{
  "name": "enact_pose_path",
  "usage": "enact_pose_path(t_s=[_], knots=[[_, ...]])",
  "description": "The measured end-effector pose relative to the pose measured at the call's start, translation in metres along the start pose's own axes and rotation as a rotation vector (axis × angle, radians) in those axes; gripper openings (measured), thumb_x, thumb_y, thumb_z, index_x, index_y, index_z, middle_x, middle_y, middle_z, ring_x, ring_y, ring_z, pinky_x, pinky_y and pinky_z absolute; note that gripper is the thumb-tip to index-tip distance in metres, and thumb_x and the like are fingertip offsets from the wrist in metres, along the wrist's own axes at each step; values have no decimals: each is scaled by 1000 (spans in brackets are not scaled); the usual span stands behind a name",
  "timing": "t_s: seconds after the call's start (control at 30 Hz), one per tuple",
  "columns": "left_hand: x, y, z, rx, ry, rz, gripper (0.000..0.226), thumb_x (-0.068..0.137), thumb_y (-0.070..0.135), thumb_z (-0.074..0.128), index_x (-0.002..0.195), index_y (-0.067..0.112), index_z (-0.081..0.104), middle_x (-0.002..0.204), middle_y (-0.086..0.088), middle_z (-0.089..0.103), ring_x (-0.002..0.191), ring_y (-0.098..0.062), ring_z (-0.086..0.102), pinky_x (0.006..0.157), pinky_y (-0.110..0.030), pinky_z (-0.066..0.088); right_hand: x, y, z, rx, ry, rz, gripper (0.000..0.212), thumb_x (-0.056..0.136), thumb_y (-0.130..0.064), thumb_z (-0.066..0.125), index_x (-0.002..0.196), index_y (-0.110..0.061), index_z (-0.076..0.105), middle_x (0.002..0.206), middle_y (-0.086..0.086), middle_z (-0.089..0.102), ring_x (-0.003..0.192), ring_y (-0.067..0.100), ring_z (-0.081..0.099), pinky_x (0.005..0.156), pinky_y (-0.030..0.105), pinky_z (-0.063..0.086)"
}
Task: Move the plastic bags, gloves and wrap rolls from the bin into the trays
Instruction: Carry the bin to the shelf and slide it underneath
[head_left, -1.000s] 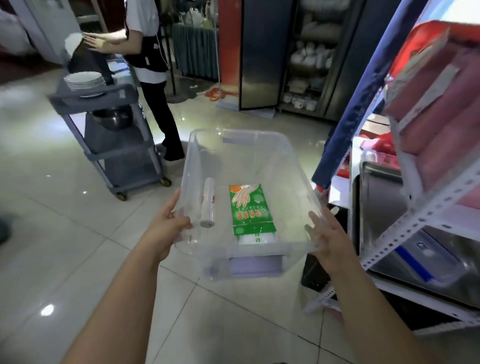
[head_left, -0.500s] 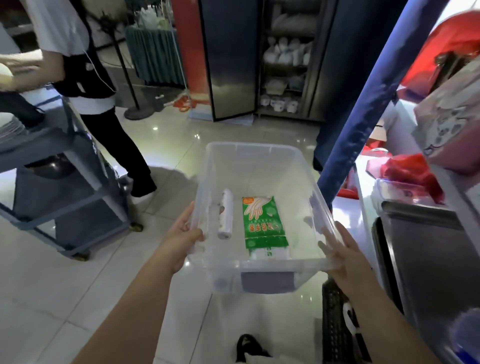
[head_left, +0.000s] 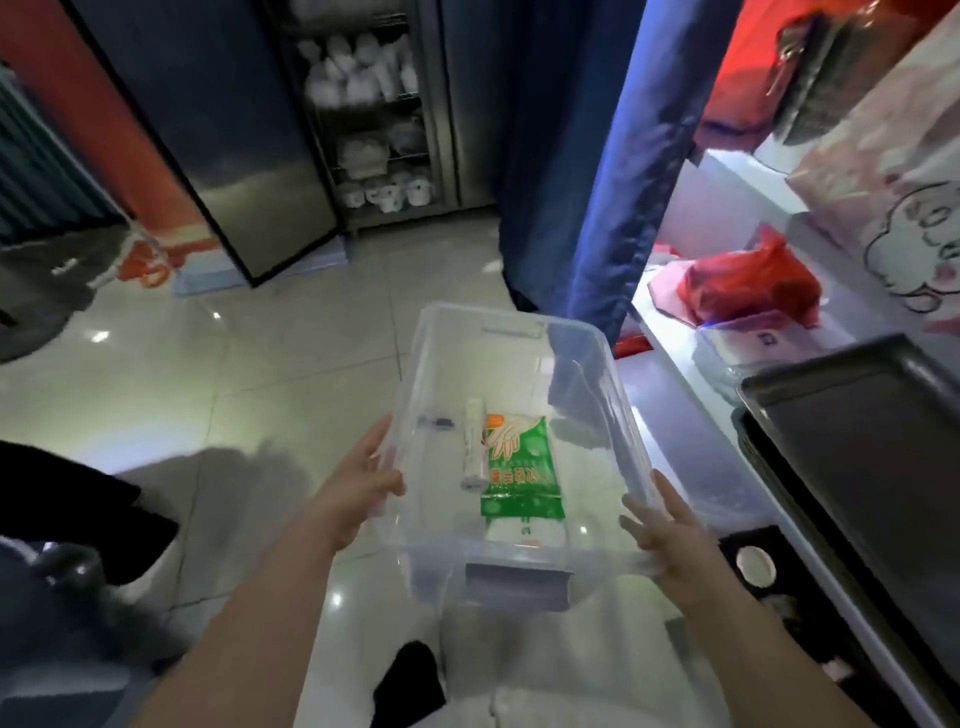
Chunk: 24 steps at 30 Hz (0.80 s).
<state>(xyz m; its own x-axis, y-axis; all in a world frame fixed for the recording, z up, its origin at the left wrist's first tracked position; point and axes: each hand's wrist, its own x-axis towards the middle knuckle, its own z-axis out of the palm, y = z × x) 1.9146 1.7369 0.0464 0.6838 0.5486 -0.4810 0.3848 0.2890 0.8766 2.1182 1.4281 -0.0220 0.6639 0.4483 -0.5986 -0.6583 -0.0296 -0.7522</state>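
I hold a clear plastic bin (head_left: 498, 332) in the air in front of me. My left hand (head_left: 358, 483) grips its left wall and my right hand (head_left: 660, 525) grips its right near corner. On the bin's floor lie a white wrap roll (head_left: 474, 451) and, right beside it, a green pack of gloves (head_left: 519, 467) with a white pack (head_left: 524, 532) showing under its near end. A dark metal tray (head_left: 852, 441) sits on the shelf to the right of the bin.
A white shelf (head_left: 675, 332) at the right carries a red plastic bag (head_left: 748, 280) and a clear lidded box (head_left: 748, 343). A blue curtain (head_left: 602, 156) hangs beyond the bin. A steel cabinet with white crockery (head_left: 374, 104) stands at the back. Tiled floor lies below.
I have turned right and come closer to the shelf with the bin in both hands. The person and the grey cart have left the view; the dark tray is now near.
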Motion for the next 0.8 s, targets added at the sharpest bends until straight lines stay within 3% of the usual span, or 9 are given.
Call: enact_pose_path(t_s=[0.1,0.2,0.27,0.33,0.4,0.5,0.67,0.73,0.8], knots=[[70,21,-14,118,-153,-71,101,51,-2,60,139,43,40,126,-3,63,107,-30,63,83,-46,52,4,22,26,105,151,-57,67,87,12,49,139,-30,42,116,6,60,98,22,59,86,34,45],[133,36,-12,205,-239,-140,96,60,-12,54,136,45,42,125,-1,61,102,-30,63,78,-43,49,7,39,46,179,266,-91,71,84,17,41,136,-31,46,121,3,60,99,17,60,71,25,50],[173,42,-3,240,-283,-192,93,66,-17,49,131,50,45,124,4,61,97,-27,64,78,-42,50,13,48,55,250,352,-87,77,80,19,38,136,-34,45,127,6,58,104,18,61,68,24,50],[210,46,11,284,-341,-242,93,68,-18,45,130,51,44,126,4,59,95,-26,63,78,-41,48,27,56,61,319,428,-59,85,77,21,34,139,-37,41,130,7,56,116,23,57,76,31,46],[242,48,28,337,-373,-286,94,69,-19,42,134,48,42,128,3,58,94,-27,62,78,-40,46,43,60,66,348,513,-16,93,70,24,32,140,-39,39,126,2,58,113,20,60,81,36,45],[285,46,49,376,-420,-347,96,69,-22,39,138,45,39,130,0,55,92,-29,60,71,-38,47,71,66,66,409,602,61,97,67,23,31,140,-41,35,124,-3,60,93,6,67,59,30,44],[343,50,79,442,-455,-434,97,70,-24,38,138,45,36,124,2,57,90,-30,57,70,-39,47,113,61,64,510,685,138,98,67,24,30,141,-39,34,118,-2,60,98,15,62,41,20,43],[367,55,92,482,-476,-450,97,70,-23,37,138,46,35,122,4,57,91,-30,56,71,-40,47,130,57,67,506,731,142,92,68,20,34,137,-41,40,96,-9,65,74,9,62,40,20,39],[392,58,105,518,-500,-466,97,70,-22,36,137,47,35,123,5,57,93,-30,55,71,-40,48,147,53,71,541,806,156,83,72,14,39,132,-44,47,82,-12,67,48,4,48,43,21,34]])
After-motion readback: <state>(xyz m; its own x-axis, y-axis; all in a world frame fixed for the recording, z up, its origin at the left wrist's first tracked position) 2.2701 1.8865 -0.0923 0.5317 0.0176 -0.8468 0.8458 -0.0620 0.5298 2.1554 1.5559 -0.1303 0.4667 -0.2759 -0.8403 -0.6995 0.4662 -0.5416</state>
